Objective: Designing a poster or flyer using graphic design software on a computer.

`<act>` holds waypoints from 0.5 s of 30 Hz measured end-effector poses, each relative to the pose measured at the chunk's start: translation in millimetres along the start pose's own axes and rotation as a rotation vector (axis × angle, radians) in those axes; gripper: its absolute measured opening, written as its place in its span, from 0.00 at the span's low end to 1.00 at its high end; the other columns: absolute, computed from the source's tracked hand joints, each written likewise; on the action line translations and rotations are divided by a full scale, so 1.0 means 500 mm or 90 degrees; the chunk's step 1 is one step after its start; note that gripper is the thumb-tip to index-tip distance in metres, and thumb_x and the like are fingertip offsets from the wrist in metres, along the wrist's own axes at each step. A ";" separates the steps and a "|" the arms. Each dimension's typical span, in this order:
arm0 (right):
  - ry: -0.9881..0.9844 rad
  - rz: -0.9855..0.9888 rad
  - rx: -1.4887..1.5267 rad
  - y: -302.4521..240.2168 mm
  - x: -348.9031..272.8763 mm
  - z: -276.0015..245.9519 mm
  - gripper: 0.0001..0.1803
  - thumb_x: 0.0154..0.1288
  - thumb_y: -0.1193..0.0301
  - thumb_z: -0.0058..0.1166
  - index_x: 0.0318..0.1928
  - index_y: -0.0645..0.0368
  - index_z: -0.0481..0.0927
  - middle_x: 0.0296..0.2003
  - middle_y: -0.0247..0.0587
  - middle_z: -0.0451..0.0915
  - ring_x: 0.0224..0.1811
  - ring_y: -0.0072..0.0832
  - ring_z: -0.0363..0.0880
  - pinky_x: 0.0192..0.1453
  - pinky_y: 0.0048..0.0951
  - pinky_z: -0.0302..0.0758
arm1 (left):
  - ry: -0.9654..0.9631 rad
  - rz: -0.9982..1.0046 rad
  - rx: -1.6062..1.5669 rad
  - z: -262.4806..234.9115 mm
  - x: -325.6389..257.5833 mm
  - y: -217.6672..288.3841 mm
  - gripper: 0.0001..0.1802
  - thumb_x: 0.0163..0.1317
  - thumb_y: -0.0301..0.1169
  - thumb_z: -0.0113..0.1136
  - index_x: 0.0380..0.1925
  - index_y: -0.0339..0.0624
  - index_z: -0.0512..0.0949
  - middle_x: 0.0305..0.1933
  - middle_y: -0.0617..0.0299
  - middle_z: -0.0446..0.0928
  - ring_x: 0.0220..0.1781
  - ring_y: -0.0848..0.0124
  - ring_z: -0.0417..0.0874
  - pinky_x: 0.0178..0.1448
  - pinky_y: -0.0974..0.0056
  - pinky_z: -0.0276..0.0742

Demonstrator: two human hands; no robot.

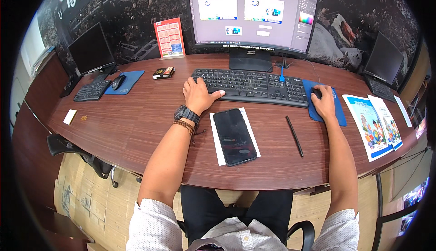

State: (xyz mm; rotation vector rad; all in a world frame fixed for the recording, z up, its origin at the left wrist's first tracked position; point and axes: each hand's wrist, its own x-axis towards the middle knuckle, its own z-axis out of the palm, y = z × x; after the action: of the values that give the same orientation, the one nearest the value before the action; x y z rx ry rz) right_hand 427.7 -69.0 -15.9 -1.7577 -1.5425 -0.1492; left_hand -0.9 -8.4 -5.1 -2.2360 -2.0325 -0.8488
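The head view looks down on a long brown desk point(136, 128) with a person sitting at its near edge. The left hand point(198, 95) lies flat on the left end of the black keyboard point(252, 86), fingers spread a little over the keys and thumb along the front edge, so it can press keys without lifting the arm. A dark watch point(185, 113) and a bead band sit on that wrist.

The right hand point(324, 102) is curled over a black mouse point(316, 93), cupping it from above. The mouse rides on a blue mouse pad point(338, 117) just right of the keyboard, toward the right end of the desk, where the arm reaches it easily.

The keyboard sits in the middle of the desk, right in front of the big screen point(251, 17) at the far edge, so the person faces both at once. The screen is lit and shows small pictures.

A black phone point(234, 136) lies face up on a white paper, near the front edge between the two arms, easy to glance at. A black pen point(294, 135) lies beside it, apart from both hands. Colourful printed sheets point(374, 126) rest at the right end. A second keyboard, mouse and dark screen point(91, 50) stand at the left end, well apart.
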 end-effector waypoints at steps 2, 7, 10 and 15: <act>0.000 0.000 0.000 0.000 0.000 0.000 0.19 0.58 0.67 0.59 0.50 0.57 0.81 0.52 0.49 0.74 0.58 0.48 0.75 0.62 0.42 0.72 | 0.000 0.002 -0.001 0.000 0.000 0.001 0.50 0.47 0.61 0.72 0.52 0.23 0.72 0.62 0.34 0.64 0.66 0.41 0.62 0.70 0.42 0.58; -0.001 -0.001 -0.002 0.003 0.000 0.002 0.19 0.58 0.67 0.59 0.50 0.56 0.80 0.53 0.48 0.74 0.58 0.48 0.74 0.62 0.42 0.72 | -0.006 -0.001 0.009 -0.001 0.000 0.001 0.50 0.48 0.62 0.72 0.52 0.22 0.72 0.62 0.34 0.64 0.66 0.41 0.62 0.70 0.42 0.58; -0.002 -0.008 0.000 0.007 0.001 0.004 0.19 0.58 0.67 0.58 0.50 0.56 0.80 0.53 0.48 0.74 0.58 0.47 0.74 0.62 0.42 0.71 | 0.002 0.002 0.014 0.000 -0.002 0.001 0.50 0.48 0.62 0.71 0.52 0.22 0.72 0.62 0.34 0.64 0.66 0.41 0.62 0.70 0.42 0.58; -0.003 -0.001 -0.003 0.009 0.002 0.005 0.19 0.58 0.66 0.58 0.50 0.56 0.80 0.52 0.47 0.74 0.58 0.47 0.74 0.62 0.42 0.71 | 0.015 0.025 0.026 -0.001 -0.001 0.001 0.49 0.48 0.61 0.72 0.51 0.22 0.73 0.60 0.34 0.64 0.66 0.42 0.62 0.68 0.44 0.62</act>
State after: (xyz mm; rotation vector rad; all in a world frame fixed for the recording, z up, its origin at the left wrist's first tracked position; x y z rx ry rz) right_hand 431.1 -66.3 -19.3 -1.7627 -1.5487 -0.1497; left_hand -0.6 -8.9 -4.8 -2.2265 -1.9714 -0.8192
